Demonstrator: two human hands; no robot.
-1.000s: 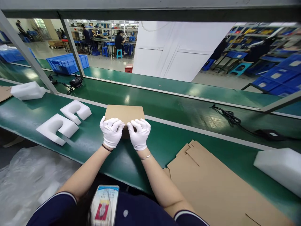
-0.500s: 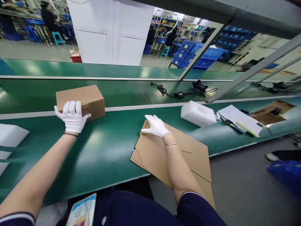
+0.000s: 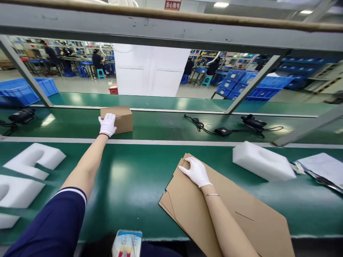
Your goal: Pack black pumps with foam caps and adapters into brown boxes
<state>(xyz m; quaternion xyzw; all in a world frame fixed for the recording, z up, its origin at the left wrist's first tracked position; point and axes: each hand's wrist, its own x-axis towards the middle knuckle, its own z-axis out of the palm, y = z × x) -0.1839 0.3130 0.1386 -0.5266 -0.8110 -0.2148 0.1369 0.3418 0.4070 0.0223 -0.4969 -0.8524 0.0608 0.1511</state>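
My left hand (image 3: 107, 124), in a white glove, rests on the near side of a small closed cardboard box (image 3: 120, 118), arm stretched out. The box sits on the far green belt (image 3: 166, 125), beyond the pale dividing strip. My right hand (image 3: 196, 171), also gloved, lies flat on the top edge of a stack of flat cardboard blanks (image 3: 227, 210) on the near belt. Fingers of both hands are spread against the cardboard; neither visibly grips.
White foam inserts (image 3: 34, 160) lie at the left and a foam block (image 3: 262, 161) at the right. Papers (image 3: 321, 167) sit at the far right. Black adapters with cables (image 3: 222, 130) lie on the far belt. Slanted metal posts (image 3: 252, 85) cross the view. People work at benches behind.
My left arm has reached out and the box has gone from the dividing strip onto the far belt. My right hand stays on the flat cardboard stack. The view has swung back left.
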